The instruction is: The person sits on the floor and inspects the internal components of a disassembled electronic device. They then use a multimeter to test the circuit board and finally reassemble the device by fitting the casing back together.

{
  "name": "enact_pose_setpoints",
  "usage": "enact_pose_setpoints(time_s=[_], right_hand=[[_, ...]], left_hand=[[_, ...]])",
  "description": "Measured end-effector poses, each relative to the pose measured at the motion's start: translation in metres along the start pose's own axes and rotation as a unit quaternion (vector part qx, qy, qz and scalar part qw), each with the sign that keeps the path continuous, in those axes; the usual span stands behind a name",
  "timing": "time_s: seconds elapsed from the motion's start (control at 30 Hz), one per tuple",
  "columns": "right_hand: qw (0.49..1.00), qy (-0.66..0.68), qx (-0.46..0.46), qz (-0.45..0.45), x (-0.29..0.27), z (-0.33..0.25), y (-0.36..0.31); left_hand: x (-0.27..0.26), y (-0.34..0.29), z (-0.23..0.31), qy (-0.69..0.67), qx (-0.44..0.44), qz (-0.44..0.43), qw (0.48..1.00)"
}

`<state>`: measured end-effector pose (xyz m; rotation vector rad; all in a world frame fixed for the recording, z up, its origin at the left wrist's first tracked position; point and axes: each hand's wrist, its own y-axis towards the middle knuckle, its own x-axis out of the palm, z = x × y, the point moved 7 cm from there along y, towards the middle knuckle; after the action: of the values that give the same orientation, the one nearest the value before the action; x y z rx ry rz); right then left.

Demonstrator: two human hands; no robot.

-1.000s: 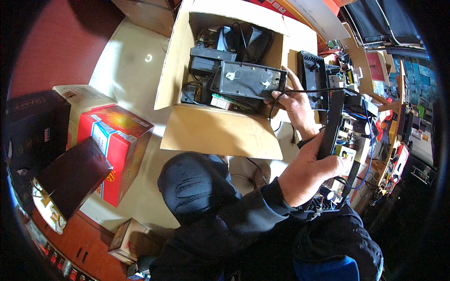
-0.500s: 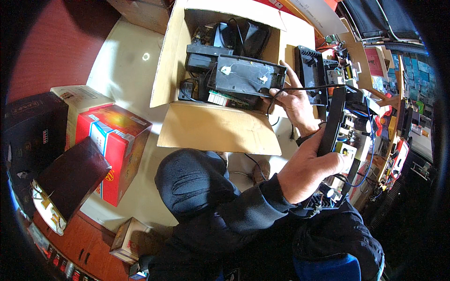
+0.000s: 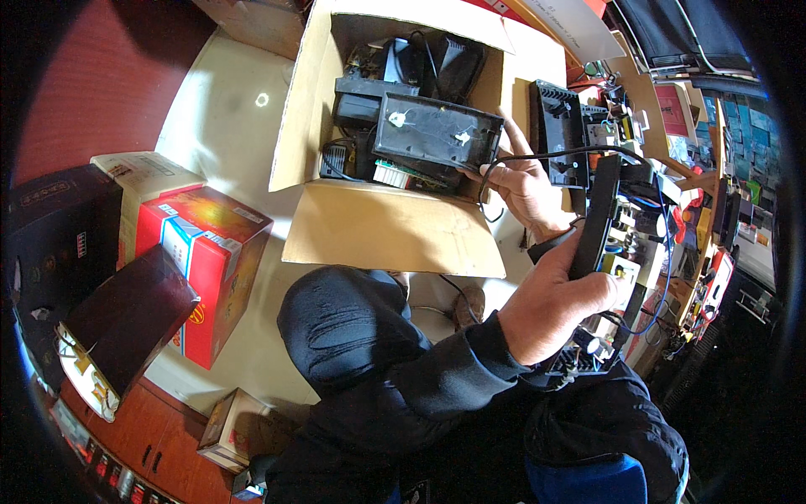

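A pale floor fills the upper left of the frame, with a red box at left and an open cardboard box at upper centre, its flaps spread so the black electronic parts inside can be reached. The right hand, centre right, has its fingers closed around a flat black power unit, held upright. The left hand rests with loosely curled fingers on a black casing at the box's edge, steadying it
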<state>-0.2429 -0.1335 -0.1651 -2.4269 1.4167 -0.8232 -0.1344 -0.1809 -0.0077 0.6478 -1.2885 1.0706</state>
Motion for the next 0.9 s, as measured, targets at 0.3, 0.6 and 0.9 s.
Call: enact_pose_setpoints(time_s=[0.3, 0.6, 0.9], right_hand=[[0.999, -0.033, 0.038, -0.001, 0.002, 0.011, 0.004], [0.899, -0.43, 0.062, 0.048, -0.01, -0.007, 0.003], [0.852, -0.509, -0.123, 0.025, 0.008, -0.055, 0.072]], left_hand=[[-0.003, 0.001, 0.0, 0.002, 0.006, 0.003, 1.0], [-0.003, -0.001, -0.005, -0.031, -0.014, -0.002, 0.999], [0.002, -0.004, -0.002, -0.102, 0.008, -0.007, 0.995]])
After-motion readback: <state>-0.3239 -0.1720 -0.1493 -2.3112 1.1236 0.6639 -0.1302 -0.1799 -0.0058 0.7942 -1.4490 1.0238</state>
